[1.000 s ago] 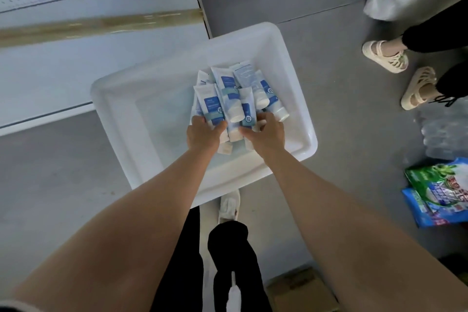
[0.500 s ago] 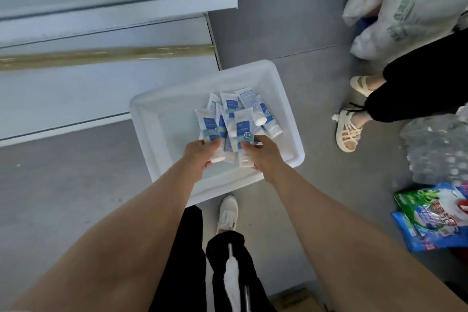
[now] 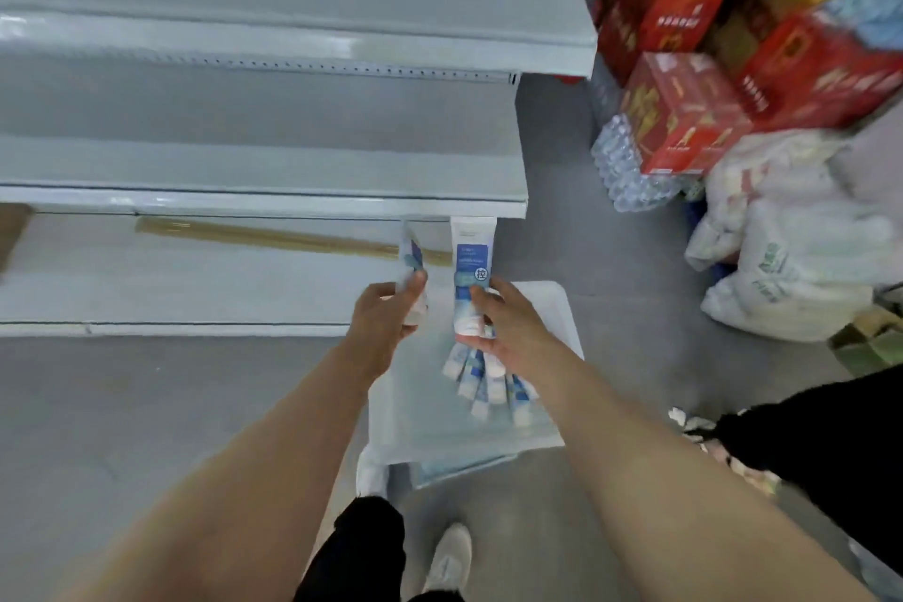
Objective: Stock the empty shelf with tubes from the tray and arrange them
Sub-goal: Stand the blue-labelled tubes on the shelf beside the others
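Head cam: left hand (image 3: 386,308) is wrapped round a blurry tube (image 3: 413,259). Right hand (image 3: 508,328) clamps a blue-label tube (image 3: 471,269) cap-down. Both are held up near the bare shelf (image 3: 264,171) front lip. Spare tubes (image 3: 488,381) lie fanned in the white tray (image 3: 557,303) on the floor, under the right wrist.

The tray (image 3: 552,296) sits on the floor (image 3: 146,406) before the right end of the shelves (image 3: 264,171), with a heap of tubes (image 3: 488,381) in it. Above it, side by side, the left hand (image 3: 386,313) holds the left tube (image 3: 413,254) and the right hand (image 3: 508,323) the right tube (image 3: 471,259). Right of the shelves stand stacked cartons (image 3: 684,112), a bottle pack (image 3: 620,161) beside them, and bags (image 3: 791,249) nearer.
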